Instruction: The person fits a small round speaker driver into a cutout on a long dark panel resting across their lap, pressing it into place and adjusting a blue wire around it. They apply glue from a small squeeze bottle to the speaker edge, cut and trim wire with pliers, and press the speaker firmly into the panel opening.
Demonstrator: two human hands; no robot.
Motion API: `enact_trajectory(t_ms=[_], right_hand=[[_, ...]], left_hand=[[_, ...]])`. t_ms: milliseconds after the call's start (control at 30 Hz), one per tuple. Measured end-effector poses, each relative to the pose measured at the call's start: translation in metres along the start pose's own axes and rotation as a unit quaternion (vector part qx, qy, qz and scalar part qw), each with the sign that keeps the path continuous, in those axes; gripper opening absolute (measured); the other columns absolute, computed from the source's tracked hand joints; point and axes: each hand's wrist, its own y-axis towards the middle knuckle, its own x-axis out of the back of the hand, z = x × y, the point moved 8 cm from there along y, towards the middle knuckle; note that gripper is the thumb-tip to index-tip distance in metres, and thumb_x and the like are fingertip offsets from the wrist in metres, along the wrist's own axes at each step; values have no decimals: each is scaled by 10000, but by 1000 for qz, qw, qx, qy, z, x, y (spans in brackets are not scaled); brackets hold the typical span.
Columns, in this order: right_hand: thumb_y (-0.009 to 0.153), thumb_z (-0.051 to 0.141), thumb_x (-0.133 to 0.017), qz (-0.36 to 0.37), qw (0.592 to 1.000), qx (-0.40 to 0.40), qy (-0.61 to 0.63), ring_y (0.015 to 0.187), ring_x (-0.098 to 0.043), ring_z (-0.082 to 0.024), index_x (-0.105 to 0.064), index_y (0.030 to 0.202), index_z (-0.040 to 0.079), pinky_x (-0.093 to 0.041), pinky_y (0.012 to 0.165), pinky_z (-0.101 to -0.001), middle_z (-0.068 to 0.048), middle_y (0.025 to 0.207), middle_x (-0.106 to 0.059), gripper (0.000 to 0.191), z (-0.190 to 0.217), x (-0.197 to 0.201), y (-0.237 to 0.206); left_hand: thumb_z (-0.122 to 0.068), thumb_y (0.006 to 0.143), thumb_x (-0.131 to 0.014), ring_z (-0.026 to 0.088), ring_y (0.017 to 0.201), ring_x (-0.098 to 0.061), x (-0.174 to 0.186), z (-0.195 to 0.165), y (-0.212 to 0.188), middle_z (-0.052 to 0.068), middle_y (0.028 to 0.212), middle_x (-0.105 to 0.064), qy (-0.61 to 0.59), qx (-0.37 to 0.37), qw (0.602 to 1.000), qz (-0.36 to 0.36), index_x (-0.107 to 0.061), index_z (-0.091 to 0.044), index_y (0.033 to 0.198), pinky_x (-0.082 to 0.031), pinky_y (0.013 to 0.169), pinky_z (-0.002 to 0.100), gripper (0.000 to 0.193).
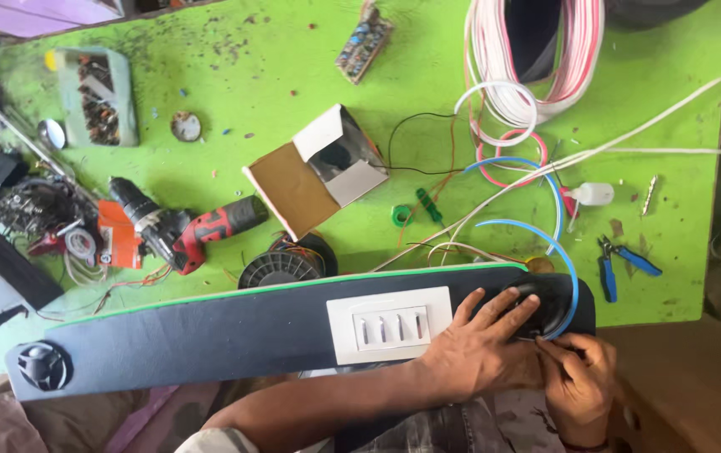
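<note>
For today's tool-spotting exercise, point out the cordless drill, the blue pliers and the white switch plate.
cordless drill (197,231), head view, on its red-and-black body.
blue pliers (624,258), head view, on a blue handle.
white switch plate (390,325), head view, on its face by the switches.

Both hands (482,348) are bare, with bare forearms; a dark band (583,445) circles the right wrist, and a pale sleeve (209,440) covers the left upper arm.

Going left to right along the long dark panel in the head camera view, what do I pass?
Small round black speaker at the left end → white switch plate → left hand spread on the panel → round black speaker under the left hand's fingers → right hand at the panel's right end.
</note>
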Motion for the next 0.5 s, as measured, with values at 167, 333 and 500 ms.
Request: enact_trajectory(t_ms=[167,333,500], right_hand=[[840,-3,-747,-17,1000,-20,1,992,-626,-282,-762,1031,82,-508,893,-370,-88,1038,-678,209,7,3,-2],[921,-2,-710,-27,986,-143,86,919,-668,-193,-745,1090,20,-525,808,-307,-82,1049,-698,174,-1,1,-15],[935,-38,-693,-48,915,-308,256,899,-663,-94,-608,1234,-59,-538,798,-234,-84,1034,-701,311,-42,-22,-29]], left_hand=[[-349,961,-618,360,1554,-356,-2,-3,-2,156,1653,-410,28,-4,998,-57,-698,-179,1319,-288,1255,605,404],[-314,973,-610,345,1567,-354,-5,-3,-4,142,1663,-410,49,-4,997,-61,-722,-182,1254,-279,1271,595,330],[-290,950,-595,401,1554,-316,-5,-2,2,183,1660,-371,6,31,997,-67,-739,-127,1169,-253,1233,637,309]])
